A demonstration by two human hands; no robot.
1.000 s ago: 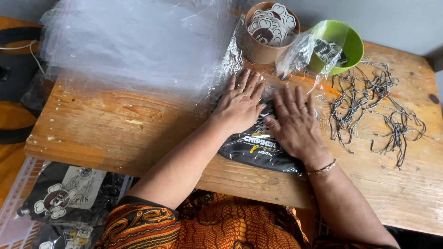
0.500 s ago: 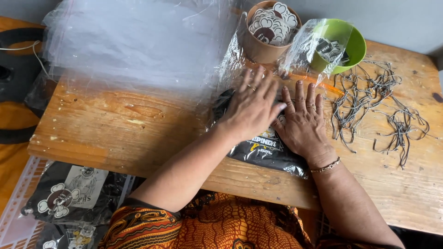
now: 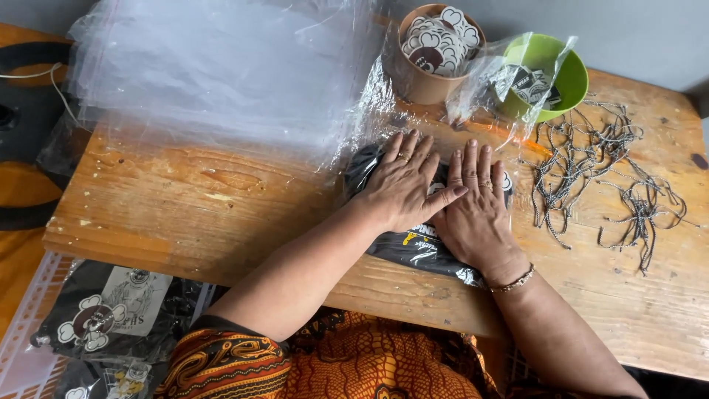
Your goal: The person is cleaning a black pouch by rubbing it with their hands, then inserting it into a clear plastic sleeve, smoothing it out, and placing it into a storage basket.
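Note:
A folded black garment in a clear plastic bag [image 3: 417, 251] lies on the wooden table [image 3: 221, 214] near its front edge. My left hand [image 3: 402, 185] lies flat on its upper left part, fingers spread, a ring on one finger. Beside it my right hand [image 3: 476, 210] presses flat on the right part, with a ring and a bracelet at the wrist. The thumb of my left hand overlaps my right hand. Neither hand grips anything.
A stack of clear plastic bags [image 3: 214, 74] covers the table's back left. A brown cup of printed tags [image 3: 437, 48] and a green bowl [image 3: 550, 77] stand at the back. Loose grey strings [image 3: 605, 177] lie on the right. Bagged black garments [image 3: 111, 318] lie lower left.
Both hands have slid away from me along the bagged garment, toward the cup and bowl, staying flat on it.

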